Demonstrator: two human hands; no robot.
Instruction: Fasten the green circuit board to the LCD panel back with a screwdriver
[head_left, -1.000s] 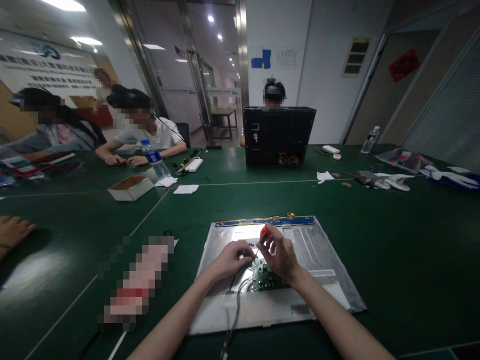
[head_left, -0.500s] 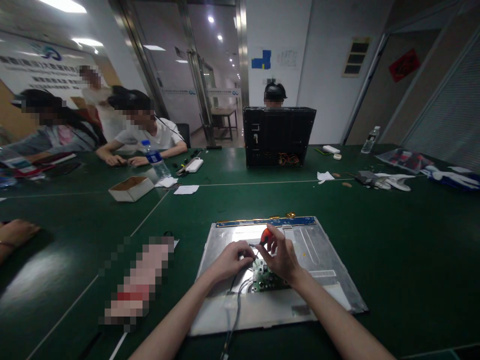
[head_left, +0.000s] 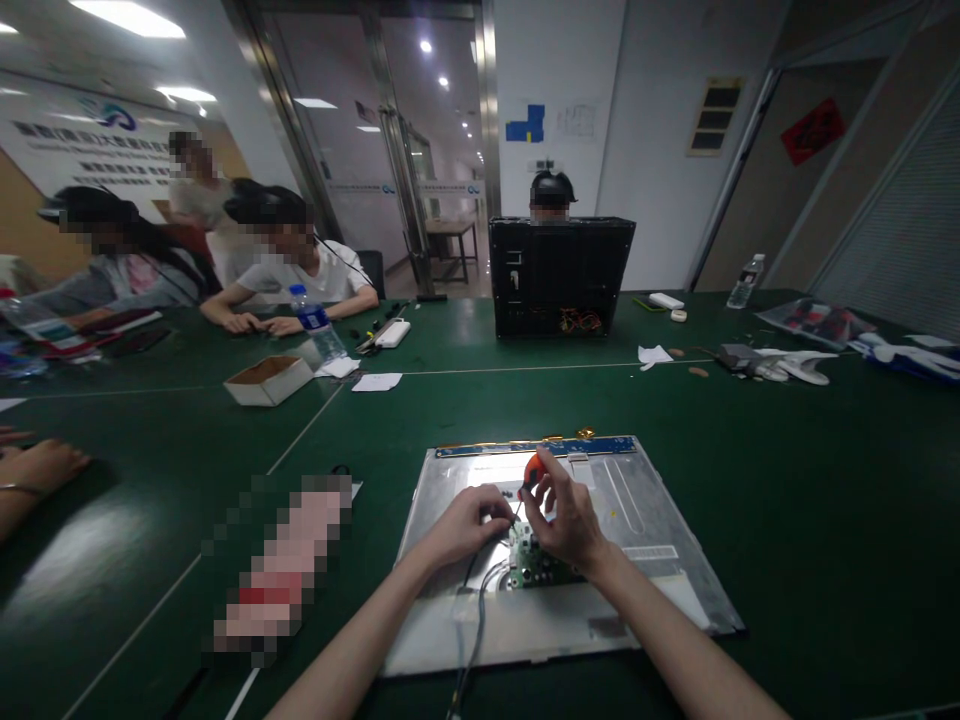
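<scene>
A flat silver display panel (head_left: 651, 505) lies on the table before me, with a blue strip (head_left: 540, 447) along its far edge. On its middle sits a small green circuit board (head_left: 526, 568), partly covered by my right hand. My right hand (head_left: 570, 518) grips a screwdriver (head_left: 534, 470) with an orange and black handle, its thin shaft pointing down at the board's left corner. Close by, my left hand (head_left: 474, 518) is pinched near the screwdriver's tip; what its fingertips hold is hidden. Grey cables (head_left: 480, 620) run from the board toward me.
A blurred-out pink item (head_left: 281, 560) lies to the left, beyond it a co-worker's hand (head_left: 49, 468). An open white box (head_left: 270, 385) and a water bottle (head_left: 316, 325) stand farther back. Across the table, a black case (head_left: 562, 275) stands before a seated person.
The screwdriver has tipped more upright, and its shaft now points down at the board. My hands have hardly moved; the whole view has shifted slightly.
</scene>
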